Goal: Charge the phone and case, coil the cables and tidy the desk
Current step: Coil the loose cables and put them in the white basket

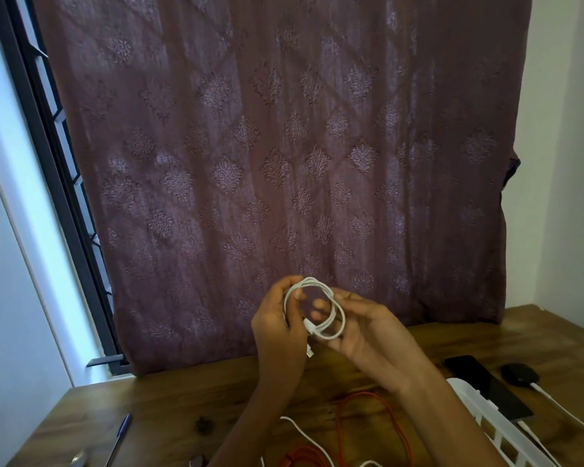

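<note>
Patterned maroon curtain (284,146), barred window (58,136), blue pen (123,424)

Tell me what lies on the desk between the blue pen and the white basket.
In the head view, a loose white cable and an orange-red cable lie on the wood between the blue pen and the white basket.

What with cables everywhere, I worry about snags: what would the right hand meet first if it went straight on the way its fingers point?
The white cable coil that the right hand itself holds, then probably the left hand just beyond; depth is unclear.
</note>
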Tool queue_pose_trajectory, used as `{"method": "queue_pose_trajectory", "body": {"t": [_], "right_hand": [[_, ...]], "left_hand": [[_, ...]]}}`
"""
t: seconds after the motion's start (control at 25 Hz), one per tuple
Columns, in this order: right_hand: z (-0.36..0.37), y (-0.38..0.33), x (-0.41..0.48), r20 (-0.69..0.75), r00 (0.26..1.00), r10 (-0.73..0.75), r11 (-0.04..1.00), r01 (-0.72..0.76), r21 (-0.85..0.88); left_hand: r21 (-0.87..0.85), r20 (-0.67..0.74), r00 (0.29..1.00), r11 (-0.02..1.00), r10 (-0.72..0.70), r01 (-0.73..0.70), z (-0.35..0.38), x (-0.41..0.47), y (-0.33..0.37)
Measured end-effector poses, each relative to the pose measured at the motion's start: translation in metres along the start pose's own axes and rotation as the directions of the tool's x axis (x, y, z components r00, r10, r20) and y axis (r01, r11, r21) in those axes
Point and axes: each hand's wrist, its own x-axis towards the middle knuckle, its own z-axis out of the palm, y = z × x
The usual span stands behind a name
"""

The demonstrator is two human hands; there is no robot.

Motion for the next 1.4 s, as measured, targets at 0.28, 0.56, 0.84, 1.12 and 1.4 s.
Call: {"method": "queue_pose_trajectory", "body": {"t": [0.28,0.56,0.84,1.12,1.4], "right_hand": [[0.005,0.015,-0.007,-0.145,0.890,-0.432,0.715,0.240,-0.656],[-0.009,0.004,-0.001,-0.133,0.918,-0.374,0.744,0.211,-0.634],[-0.021,-0.007,0.008,0.098,0.906,-0.411,0.344,0.254,-0.904],[-0.022,-0.012,0.014,0.316,0.742,-0.591,-0.034,0.368,-0.929],[-0.036,0.002,0.016,0.072,0.779,-0.623,0.126,0.190,-0.974]], "left_hand": [[-0.028,-0.110,0.994,1.000,-0.009,0.006,-0.005,0.003,-0.004],[-0.212,0.143,0.965,0.945,-0.221,0.248,-0.011,0.006,-0.001],[0.063,0.595,0.761,0.959,-0.259,0.276,-0.017,0.029,0.000],[0.066,0.494,0.836,0.969,-0.240,0.240,-0.016,0.029,0.005],[-0.118,0.273,0.913,0.932,-0.303,0.344,-0.012,0.023,-0.002]]}}
